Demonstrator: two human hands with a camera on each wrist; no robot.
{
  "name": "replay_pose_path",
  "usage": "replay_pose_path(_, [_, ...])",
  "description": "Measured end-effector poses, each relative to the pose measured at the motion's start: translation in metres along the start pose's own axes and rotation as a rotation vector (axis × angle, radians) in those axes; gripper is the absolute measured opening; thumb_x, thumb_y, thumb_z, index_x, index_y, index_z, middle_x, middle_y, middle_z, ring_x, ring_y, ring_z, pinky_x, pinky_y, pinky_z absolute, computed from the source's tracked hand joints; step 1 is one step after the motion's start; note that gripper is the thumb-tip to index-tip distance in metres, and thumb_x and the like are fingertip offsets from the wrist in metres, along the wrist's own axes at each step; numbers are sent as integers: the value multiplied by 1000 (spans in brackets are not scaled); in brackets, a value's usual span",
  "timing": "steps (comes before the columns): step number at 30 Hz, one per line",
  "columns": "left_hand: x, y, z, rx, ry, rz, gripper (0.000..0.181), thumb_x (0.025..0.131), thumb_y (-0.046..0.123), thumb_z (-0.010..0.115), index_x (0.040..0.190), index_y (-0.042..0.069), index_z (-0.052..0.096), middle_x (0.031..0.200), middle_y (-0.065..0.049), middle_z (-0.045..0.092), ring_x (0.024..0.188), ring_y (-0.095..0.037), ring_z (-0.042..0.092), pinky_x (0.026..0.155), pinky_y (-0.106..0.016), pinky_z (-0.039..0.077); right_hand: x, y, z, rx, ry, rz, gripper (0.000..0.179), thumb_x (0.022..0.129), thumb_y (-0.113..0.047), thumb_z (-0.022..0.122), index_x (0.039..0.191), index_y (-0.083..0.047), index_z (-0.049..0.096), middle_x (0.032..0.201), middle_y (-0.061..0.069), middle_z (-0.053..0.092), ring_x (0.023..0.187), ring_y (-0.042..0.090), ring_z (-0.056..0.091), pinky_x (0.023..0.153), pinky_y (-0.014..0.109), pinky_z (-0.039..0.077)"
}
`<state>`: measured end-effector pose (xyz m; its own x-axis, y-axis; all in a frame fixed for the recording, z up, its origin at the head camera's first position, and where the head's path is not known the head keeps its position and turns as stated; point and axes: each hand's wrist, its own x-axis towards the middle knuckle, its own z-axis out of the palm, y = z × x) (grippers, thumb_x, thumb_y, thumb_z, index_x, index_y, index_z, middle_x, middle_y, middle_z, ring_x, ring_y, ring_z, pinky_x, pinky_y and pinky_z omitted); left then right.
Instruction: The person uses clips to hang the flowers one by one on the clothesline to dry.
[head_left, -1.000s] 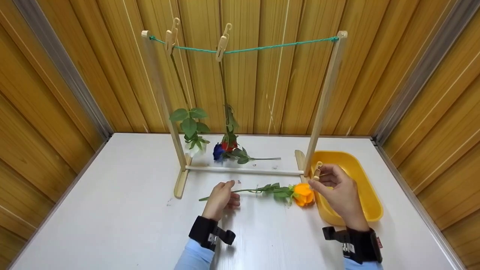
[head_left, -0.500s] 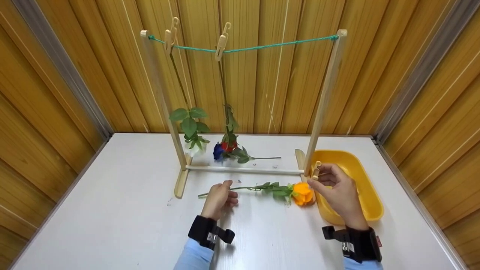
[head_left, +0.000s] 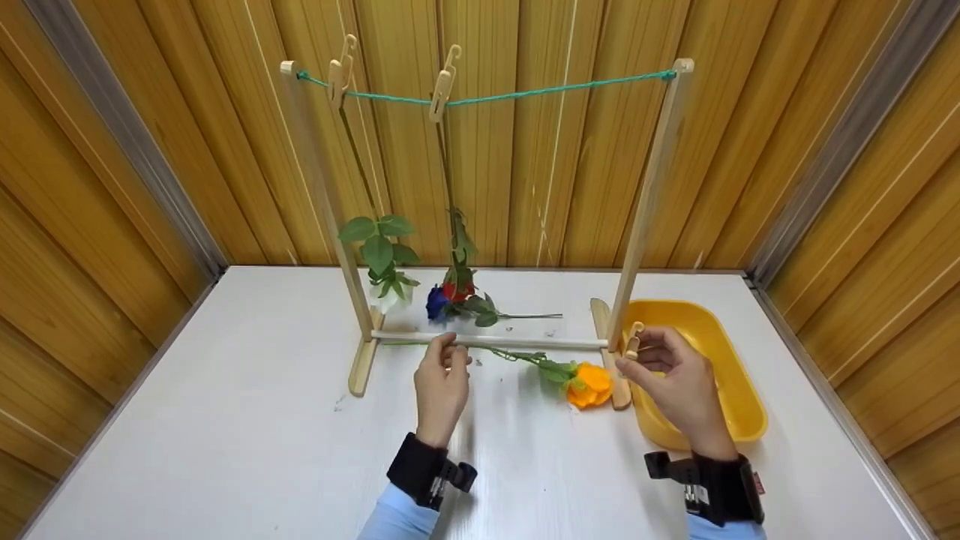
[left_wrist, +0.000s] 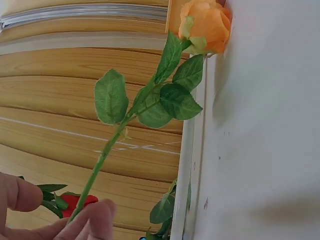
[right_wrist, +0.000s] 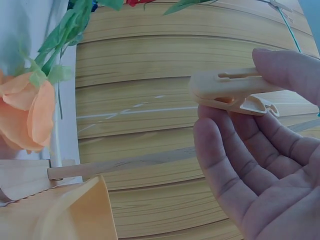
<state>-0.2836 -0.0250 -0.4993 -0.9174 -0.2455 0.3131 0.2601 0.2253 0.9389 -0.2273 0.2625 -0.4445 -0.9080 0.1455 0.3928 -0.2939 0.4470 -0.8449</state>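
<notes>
My left hand (head_left: 441, 390) pinches the green stem of an orange rose (head_left: 590, 386) in front of the rack's bottom bar. Seen from the left wrist, the stem (left_wrist: 100, 165) slants up off the table, while the bloom (left_wrist: 210, 27) stays low, close to the tabletop. Over the yellow basin's left side, my right hand (head_left: 684, 394) holds a beige clothespin (head_left: 634, 343) between thumb and fingers. The right wrist view shows this clothespin (right_wrist: 225, 90) from the side, with nothing clipped in it.
A wooden rack (head_left: 649, 187) carries a green cord (head_left: 555, 90). Two clothespins (head_left: 442, 90) on it hold a white rose (head_left: 390, 296) and a red rose (head_left: 459, 289) upside down. Behind the bar lies a blue rose (head_left: 437, 304). A yellow basin (head_left: 739, 375) stands right.
My left hand has moved forward and lifted the stem toward the bottom bar, and the orange bloom has shifted slightly left. The right hand stays nearly still with the clothespin.
</notes>
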Motion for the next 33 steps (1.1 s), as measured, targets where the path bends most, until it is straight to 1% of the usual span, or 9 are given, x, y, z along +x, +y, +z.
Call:
replay_pose_path(2, [-1,2,1,-24,24,76,23,101,3,57,120,-5,67,94,-14,73,85,-30,73,69,-27,58,0,0,0,4,-3,4,35,86,-3,83,116,3,65,106,18,70,85,4,65,76,14,55])
replay_pose_path(5, [-2,4,0,-82,44,157,18,101,0,58,115,-5,69,95,-16,74,84,-31,73,69,-25,58,0,-1,-1,11,-6,10,35,86,-2,82,116,3,65,106,18,70,85,5,66,76,15,55])
replay_pose_path(9, [-2,7,-1,-111,72,252,14,99,-5,60,106,-3,72,93,-15,74,79,-31,73,69,-23,56,0,-1,0,7,-10,17,35,87,-3,82,116,2,65,106,17,70,85,5,66,76,15,55])
replay_pose_path(13, [-3,9,0,-129,111,327,15,98,-9,61,106,-3,73,93,-13,75,77,-28,73,69,-24,57,0,-1,0,3,-16,26,36,87,-4,83,117,2,65,107,17,70,86,5,65,77,14,55])
replay_pose_path(18, [-7,12,3,-185,171,383,9,97,-10,62,106,-8,64,94,-15,73,77,-24,74,68,-25,60,0,0,0,-1,-19,41,36,87,-5,82,118,1,65,109,17,70,86,5,65,77,14,55])
replay_pose_path(20, [-8,13,5,-196,197,404,7,97,-9,63,102,-8,58,94,-16,74,76,-21,74,67,-25,60,1,-1,-1,0,-18,44,37,87,-5,82,119,1,65,109,17,70,87,5,65,78,14,55])
replay_pose_path(23, [-8,15,6,-182,234,446,14,96,-9,65,91,-5,52,93,-17,74,77,-22,75,70,-24,60,1,-1,-1,6,-14,30,37,87,-5,83,118,2,65,109,17,70,86,5,66,77,14,55])
replay_pose_path(27, [-8,18,5,-177,266,484,20,94,-11,67,83,-4,51,92,-20,73,79,-29,76,74,-23,60,1,0,-1,14,-3,8,36,85,-4,84,116,3,65,106,17,71,85,4,66,77,14,55])
replay_pose_path(33, [-8,22,6,-207,302,509,20,89,-15,70,82,-5,54,88,-17,73,74,-27,75,70,-22,59,0,-1,0,5,2,13,36,85,-4,84,116,2,65,106,16,71,85,4,66,77,14,55])
